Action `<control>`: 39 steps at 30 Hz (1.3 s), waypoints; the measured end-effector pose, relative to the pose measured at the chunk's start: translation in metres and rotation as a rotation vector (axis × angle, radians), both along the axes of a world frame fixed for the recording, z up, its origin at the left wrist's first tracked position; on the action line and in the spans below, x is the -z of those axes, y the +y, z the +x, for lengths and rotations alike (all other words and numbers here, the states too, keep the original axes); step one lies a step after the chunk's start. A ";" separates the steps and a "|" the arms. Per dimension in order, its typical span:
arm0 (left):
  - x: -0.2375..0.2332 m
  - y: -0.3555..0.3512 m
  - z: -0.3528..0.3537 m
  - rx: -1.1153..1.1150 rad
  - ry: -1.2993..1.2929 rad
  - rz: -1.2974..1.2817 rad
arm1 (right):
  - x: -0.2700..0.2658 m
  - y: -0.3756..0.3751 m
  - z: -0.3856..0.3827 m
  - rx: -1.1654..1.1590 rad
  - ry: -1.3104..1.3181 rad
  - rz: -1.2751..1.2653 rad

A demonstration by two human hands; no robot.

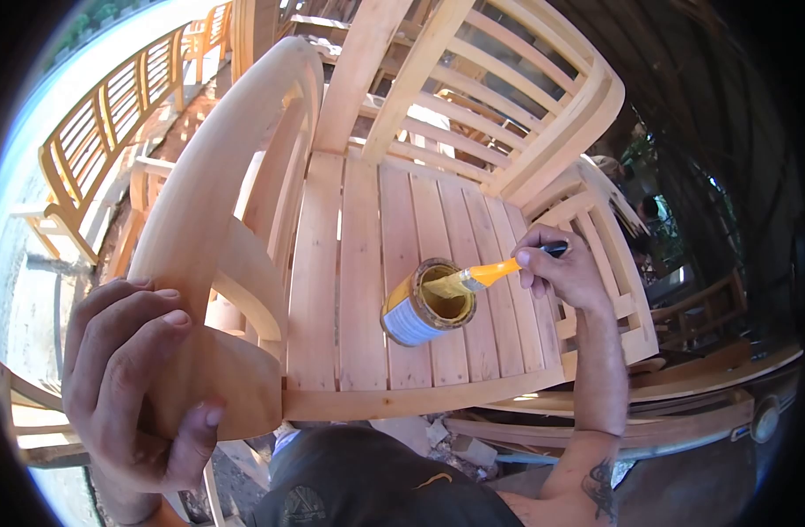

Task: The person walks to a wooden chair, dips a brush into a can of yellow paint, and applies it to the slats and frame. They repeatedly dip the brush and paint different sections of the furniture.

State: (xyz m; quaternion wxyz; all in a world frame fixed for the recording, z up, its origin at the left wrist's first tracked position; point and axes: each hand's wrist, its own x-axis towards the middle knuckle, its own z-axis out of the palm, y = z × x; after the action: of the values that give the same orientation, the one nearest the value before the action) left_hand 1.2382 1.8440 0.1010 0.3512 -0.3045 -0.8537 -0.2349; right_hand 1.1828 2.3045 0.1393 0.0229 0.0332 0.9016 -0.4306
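My left hand (134, 386) wraps round the front end of a wooden bench's armrest (205, 193), fingers over the outer side and thumb underneath. In my right hand (556, 268) is a paintbrush (490, 274) with a yellow-orange handle and a dark tip, pinched between thumb and fingers. Its bristles, coated yellowish, reach into the mouth of an open tin (411, 321). The tin has a pale blue label and yellow-brown drips round its rim. It stands on the slatted seat (358, 290) of the bare-wood bench.
The slatted backrest (508, 97) rises behind the seat, with the other armrest (596, 237) at right. A finished-looking yellow bench (112, 114) stands outside at far left. Curved wooden pieces (613, 422) lie low at the right. My dark shirt (367, 479) is at the bottom.
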 end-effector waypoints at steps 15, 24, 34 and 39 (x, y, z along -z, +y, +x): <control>0.004 0.004 0.005 -0.091 -0.034 0.018 | -0.006 0.030 0.014 -0.314 0.262 0.014; 0.008 0.002 0.007 -0.103 -0.012 -0.009 | -0.010 0.059 -0.005 -0.685 0.308 0.124; 0.023 -0.003 0.016 -0.218 0.166 0.158 | 0.045 0.108 -0.034 -0.357 0.266 -0.503; 0.038 -0.011 0.025 -0.312 0.228 0.291 | 0.066 0.111 -0.041 -0.360 0.321 -0.504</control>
State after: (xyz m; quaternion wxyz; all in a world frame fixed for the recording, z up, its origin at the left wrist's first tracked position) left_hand 1.2633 1.8328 0.0633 0.5173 -0.1398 -0.8025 -0.2624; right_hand 1.1423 2.4160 0.0736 -0.0360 -0.2012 0.7505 -0.6285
